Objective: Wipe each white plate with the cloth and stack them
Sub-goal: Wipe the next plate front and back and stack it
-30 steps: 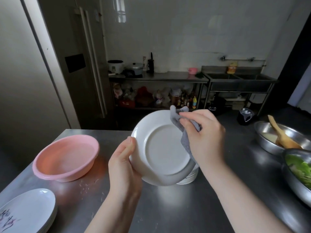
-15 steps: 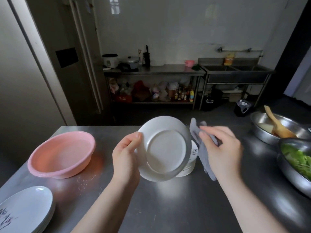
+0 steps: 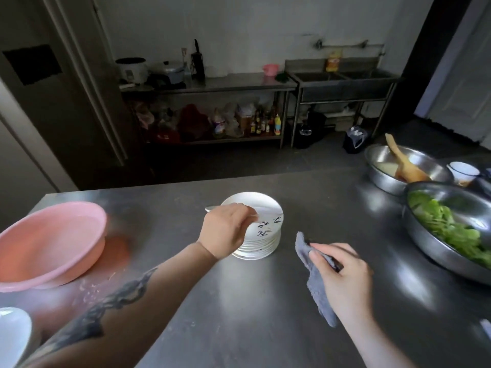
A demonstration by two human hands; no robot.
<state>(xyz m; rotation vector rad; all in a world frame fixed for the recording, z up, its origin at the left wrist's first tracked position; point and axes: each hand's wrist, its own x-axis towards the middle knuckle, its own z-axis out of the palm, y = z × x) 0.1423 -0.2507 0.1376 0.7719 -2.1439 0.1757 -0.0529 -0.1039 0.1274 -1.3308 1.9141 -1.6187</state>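
We are in a working kitchen, more commercial than domestic by its fittings. We stand at a stainless-steel desk [image 3: 265, 301] that carries a stack of white plates [image 3: 261, 239], a pink plastic basin [image 3: 50, 243], a steel bowl of leafy greens [image 3: 449, 224] and another steel bowl [image 3: 406, 168] with a wooden spatula [image 3: 403, 163] in it. Against the far wall we see a steel prep table [image 3: 212, 87] with a rice cooker [image 3: 132, 70], a pot [image 3: 170, 70] and a knife block [image 3: 198, 62] on top, and sauce bottles [image 3: 265, 123] on its lower shelf. Beside it stands a double steel sink [image 3: 342, 81] with wall taps.
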